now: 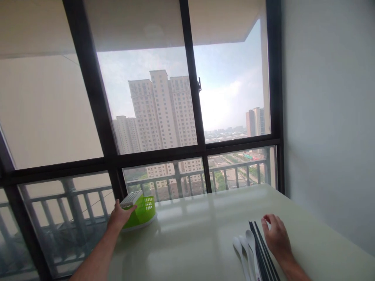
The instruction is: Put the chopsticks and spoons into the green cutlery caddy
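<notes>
My left hand [119, 216] is wrapped around the near side of a lime green slotted holder [142, 210] with a white base, which stands at the table's far left edge by the window. My right hand [277, 236] rests on the table at the right, fingers curled, touching a bundle of black chopsticks [261, 249]. Just left of the chopsticks lie white plastic spoons [245, 249], side by side with their bowls pointing away from me.
The pale glossy table [199, 238] runs up against a dark-framed window [193, 97] with a balcony railing and tall buildings outside. A white wall [328, 117] borders the table on the right.
</notes>
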`<state>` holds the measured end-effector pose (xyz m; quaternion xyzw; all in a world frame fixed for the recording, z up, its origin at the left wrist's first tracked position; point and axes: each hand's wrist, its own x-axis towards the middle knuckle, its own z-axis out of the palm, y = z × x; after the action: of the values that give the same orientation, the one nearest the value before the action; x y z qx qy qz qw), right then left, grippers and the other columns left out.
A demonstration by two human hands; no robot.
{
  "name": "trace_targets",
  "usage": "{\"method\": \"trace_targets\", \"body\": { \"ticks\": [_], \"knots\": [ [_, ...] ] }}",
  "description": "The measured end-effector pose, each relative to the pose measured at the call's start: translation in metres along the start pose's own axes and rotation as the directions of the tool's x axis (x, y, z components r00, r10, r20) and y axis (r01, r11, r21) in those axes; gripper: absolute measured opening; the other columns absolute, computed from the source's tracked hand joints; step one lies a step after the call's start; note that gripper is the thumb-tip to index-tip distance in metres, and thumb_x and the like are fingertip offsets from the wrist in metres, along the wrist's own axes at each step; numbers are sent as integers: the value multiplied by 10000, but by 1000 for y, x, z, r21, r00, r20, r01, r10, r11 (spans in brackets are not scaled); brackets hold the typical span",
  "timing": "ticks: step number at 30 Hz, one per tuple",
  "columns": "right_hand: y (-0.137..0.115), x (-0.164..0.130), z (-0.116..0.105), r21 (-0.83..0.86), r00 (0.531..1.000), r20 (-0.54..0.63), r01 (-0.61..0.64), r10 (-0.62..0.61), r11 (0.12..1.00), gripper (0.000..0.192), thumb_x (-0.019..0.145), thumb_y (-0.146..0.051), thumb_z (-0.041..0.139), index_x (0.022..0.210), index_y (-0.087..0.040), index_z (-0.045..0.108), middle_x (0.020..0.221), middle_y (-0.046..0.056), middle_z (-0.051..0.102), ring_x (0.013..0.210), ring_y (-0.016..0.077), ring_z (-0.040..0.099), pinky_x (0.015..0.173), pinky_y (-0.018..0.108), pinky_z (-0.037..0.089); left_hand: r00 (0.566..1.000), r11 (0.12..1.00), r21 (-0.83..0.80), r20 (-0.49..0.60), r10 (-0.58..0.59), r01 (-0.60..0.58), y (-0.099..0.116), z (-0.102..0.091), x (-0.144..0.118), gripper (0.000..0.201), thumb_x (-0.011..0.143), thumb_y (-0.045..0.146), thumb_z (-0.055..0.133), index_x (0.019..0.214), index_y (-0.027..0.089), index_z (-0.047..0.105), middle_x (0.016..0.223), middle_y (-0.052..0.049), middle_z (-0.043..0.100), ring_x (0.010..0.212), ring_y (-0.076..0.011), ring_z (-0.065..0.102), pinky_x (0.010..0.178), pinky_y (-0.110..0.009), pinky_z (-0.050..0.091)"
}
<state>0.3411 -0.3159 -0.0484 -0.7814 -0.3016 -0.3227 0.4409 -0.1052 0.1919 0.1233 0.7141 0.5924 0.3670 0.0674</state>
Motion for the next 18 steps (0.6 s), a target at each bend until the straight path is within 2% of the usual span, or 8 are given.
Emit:
{"method": "trace_targets", "body": {
  "ticks": [3, 6, 10, 12, 14, 16, 18],
  "knots": [
    [-2, -1, -2, 4, 1000, 2, -11, 11, 1000, 271, 997, -462, 426, 921, -226, 536, 902, 90, 617, 876, 268, 563, 843, 403, 438, 1000, 999, 51, 29, -1, 0, 5, 6, 8, 905, 714, 616, 671, 1421, 94, 456, 1207, -233, 683, 1087, -427, 674, 790, -474, 562],
    [-7, -1, -3, 8, 1000, 23, -19, 19, 1000, 253, 1006, -440, 422, 907, -231, 523, 896, 80, 611, 867, 259, 559, 833, 392, 434, 1000, 993, 116, 29, -10, 7, 12, 11, 6, 828, 750, 569, 664, 1432, 138, 477, 1170, -214, 685, 1053, -436, 679, 764, -499, 556],
    [-14, -1, -2, 14, 999, 45, -28, 28, 999, 233, 1008, -419, 427, 908, -232, 522, 891, 70, 605, 856, 248, 557, 824, 381, 433, 999, 980, 196, -43, -31, 39, 39, 24, -10, 779, 754, 568, 693, 1404, 183, 503, 1103, -127, 674, 1021, -401, 668, 783, -476, 540],
    [-16, 1, -1, 22, 998, 52, -32, 31, 999, 226, 1005, -412, 431, 912, -230, 528, 893, 69, 608, 857, 244, 561, 822, 376, 435, 997, 977, 214, -76, -7, 23, 63, 34, -27, 759, 749, 583, 707, 1391, 231, 507, 1085, -78, 657, 1032, -366, 650, 817, -446, 527],
    [-18, 2, -1, 31, 998, 60, -35, 33, 999, 220, 1001, -405, 435, 913, -229, 532, 897, 69, 611, 860, 241, 565, 822, 371, 437, 992, 978, 195, -89, 85, -66, 93, 45, -50, 716, 759, 585, 705, 1369, 260, 520, 1065, -61, 643, 1032, -329, 635, 837, -403, 512],
    [-19, 3, 0, 40, 997, 70, -39, 36, 998, 215, 997, -402, 436, 917, -228, 535, 902, 69, 612, 862, 242, 566, 820, 369, 439, 963, 967, 122, -127, 239, -224, 128, 56, -81, 645, 801, 549, 675, 1334, 211, 545, 1040, -94, 630, 991, -312, 629, 833, -386, 500],
    [-20, 3, 0, 45, 996, 83, -42, 38, 998, 213, 993, -402, 436, 921, -228, 537, 902, 70, 612, 862, 244, 566, 815, 369, 439, 943, 954, 30, -139, 301, -300, 165, 69, -114, 591, 826, 506, 664, 1304, 175, 557, 1026, -112, 615, 947, -300, 623, 822, -387, 492]
  ]
}}
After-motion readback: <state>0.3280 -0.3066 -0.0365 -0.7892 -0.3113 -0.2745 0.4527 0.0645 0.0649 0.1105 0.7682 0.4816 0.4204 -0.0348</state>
